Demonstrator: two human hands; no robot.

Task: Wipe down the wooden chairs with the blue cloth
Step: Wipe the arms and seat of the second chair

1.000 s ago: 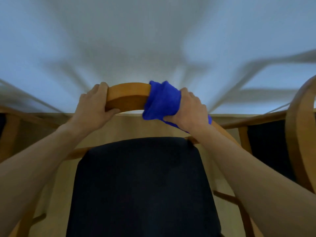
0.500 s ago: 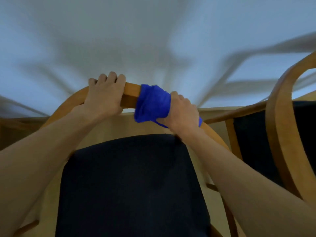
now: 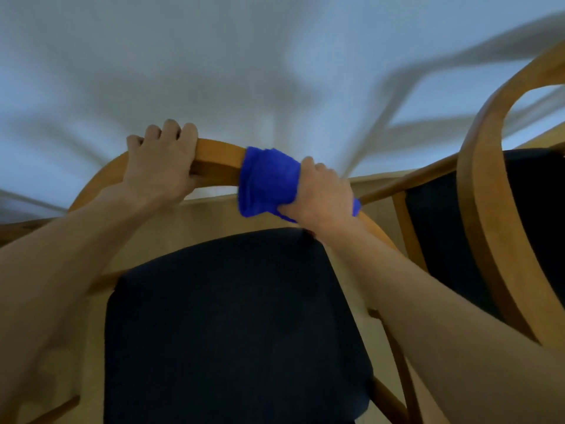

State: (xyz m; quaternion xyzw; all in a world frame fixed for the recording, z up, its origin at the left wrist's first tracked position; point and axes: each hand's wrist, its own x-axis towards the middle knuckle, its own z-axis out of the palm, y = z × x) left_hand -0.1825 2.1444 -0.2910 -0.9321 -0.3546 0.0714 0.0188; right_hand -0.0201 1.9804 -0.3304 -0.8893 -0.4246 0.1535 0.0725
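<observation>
cloth: the blue cloth (image 3: 267,180) is wrapped round the curved top rail (image 3: 218,162) of the near chair, bunched over its crown and hanging a little below the rail on the near side.
right hand: the right hand (image 3: 322,195) grips the cloth against the rail, fingers curled over the top and pressed together (the thumb is hidden under the cloth, so I cannot tell how it lies).
left hand: the left hand (image 3: 162,162) clasps the bare rail just left of the cloth, fingers curled over the far edge, thumb on the near face.
axis: the rail arcs left to right, falling away on both sides; the cloth lies between the two hands, touching the right one and apart from the left.
coming move: probably a slide along the arc; leftward the left hand stands in the way, while rightward the rail runs on under the right wrist.
seat: the dark seat (image 3: 235,325) lies below both forearms.
neighbour: a second chair (image 3: 483,240) stands just beside on the right, its rail near the right forearm.
table: a pale table (image 3: 214,71) spreads beyond the rail (blurred).
</observation>
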